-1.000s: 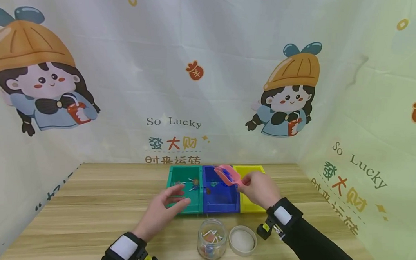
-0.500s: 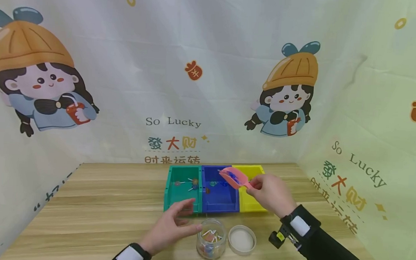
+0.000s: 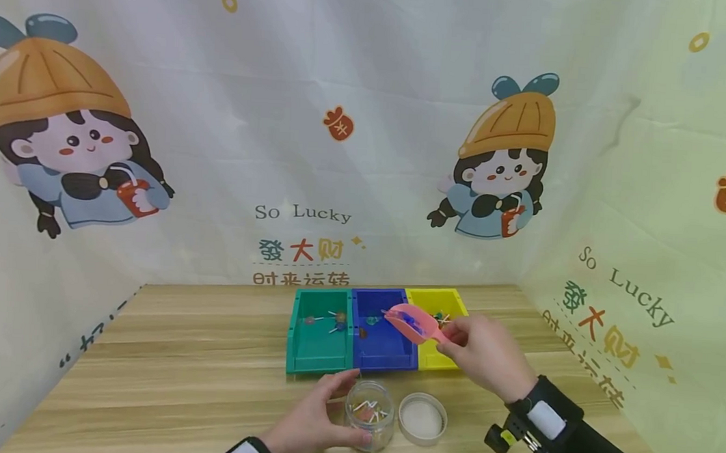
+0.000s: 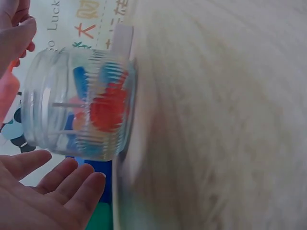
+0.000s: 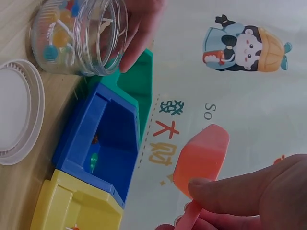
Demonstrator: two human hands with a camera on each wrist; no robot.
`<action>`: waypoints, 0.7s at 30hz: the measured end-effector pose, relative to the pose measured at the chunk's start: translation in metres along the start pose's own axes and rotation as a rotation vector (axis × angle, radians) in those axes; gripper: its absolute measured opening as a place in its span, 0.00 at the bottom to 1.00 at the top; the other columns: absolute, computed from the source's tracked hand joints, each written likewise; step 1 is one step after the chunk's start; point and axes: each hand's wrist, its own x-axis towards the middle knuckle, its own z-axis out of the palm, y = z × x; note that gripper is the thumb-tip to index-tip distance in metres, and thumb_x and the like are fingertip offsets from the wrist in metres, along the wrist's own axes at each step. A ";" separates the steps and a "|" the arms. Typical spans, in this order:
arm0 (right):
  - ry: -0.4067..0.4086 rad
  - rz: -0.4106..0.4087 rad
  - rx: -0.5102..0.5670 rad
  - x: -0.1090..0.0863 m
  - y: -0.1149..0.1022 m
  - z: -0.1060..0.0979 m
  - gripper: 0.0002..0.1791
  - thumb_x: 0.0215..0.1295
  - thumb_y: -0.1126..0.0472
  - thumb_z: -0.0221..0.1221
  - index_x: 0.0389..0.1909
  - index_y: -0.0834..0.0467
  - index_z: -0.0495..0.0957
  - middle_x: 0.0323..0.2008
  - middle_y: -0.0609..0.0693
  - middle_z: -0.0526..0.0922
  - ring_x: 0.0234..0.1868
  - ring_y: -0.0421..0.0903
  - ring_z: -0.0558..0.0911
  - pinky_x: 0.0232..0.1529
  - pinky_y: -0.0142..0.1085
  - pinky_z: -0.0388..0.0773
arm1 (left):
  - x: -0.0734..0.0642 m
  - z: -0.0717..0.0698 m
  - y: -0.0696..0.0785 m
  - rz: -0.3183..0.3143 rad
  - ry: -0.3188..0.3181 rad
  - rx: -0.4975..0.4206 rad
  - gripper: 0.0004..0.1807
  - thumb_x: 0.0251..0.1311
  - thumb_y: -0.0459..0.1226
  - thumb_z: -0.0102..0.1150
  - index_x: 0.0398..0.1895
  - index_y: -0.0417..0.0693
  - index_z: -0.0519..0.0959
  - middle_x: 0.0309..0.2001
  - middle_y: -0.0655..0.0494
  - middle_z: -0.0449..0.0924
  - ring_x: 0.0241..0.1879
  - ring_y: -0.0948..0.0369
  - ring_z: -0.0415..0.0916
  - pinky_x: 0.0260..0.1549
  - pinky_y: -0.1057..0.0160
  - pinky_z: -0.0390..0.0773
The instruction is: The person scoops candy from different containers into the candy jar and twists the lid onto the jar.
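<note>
My right hand (image 3: 486,353) pinches the handle of a pink scoop (image 3: 403,313), held over the blue and yellow bins with something blue in its bowl. In the right wrist view, my thumb presses on the scoop. Beside a clear jar (image 3: 381,434) is my left hand (image 3: 310,419), thumb at the jar's near side and fingers at its left. The left wrist view shows those fingers (image 4: 62,187) spread and a little apart from the glass. Lollipops with white sticks (image 3: 370,413) lie in the uncovered jar. Its round lid (image 3: 423,419) rests on the table to the right.
Behind the jar stand a green bin (image 3: 321,351), a blue bin (image 3: 387,358) and a yellow bin (image 3: 435,359) side by side, several lollipops in them. A printed curtain (image 3: 390,173) hangs behind the wooden table (image 3: 196,354).
My left hand has moved right and nearer, from in front of the green bin to the jar. The right hand and scoop have shifted right and slightly nearer, uncovering lollipops in the yellow bin.
</note>
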 end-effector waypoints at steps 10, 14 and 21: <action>-0.011 0.008 -0.009 -0.015 0.002 -0.003 0.06 0.69 0.57 0.75 0.40 0.55 0.90 0.34 0.45 0.89 0.34 0.41 0.82 0.38 0.39 0.83 | 0.006 0.010 -0.007 -0.036 -0.005 -0.024 0.53 0.57 0.46 0.86 0.83 0.47 0.67 0.71 0.45 0.73 0.71 0.42 0.74 0.74 0.31 0.72; -0.034 0.016 -0.006 -0.019 0.002 -0.003 0.05 0.69 0.59 0.75 0.41 0.55 0.91 0.33 0.44 0.87 0.35 0.42 0.81 0.39 0.39 0.83 | 0.005 0.012 -0.007 -0.025 0.004 -0.021 0.50 0.59 0.46 0.84 0.81 0.46 0.69 0.71 0.44 0.74 0.69 0.44 0.75 0.74 0.33 0.74; -0.064 0.011 -0.015 -0.025 0.001 -0.006 0.05 0.68 0.60 0.75 0.42 0.55 0.91 0.34 0.45 0.86 0.35 0.42 0.80 0.40 0.39 0.82 | 0.006 0.011 -0.004 -0.037 0.009 0.011 0.46 0.61 0.49 0.83 0.79 0.48 0.72 0.70 0.46 0.75 0.66 0.48 0.76 0.72 0.34 0.76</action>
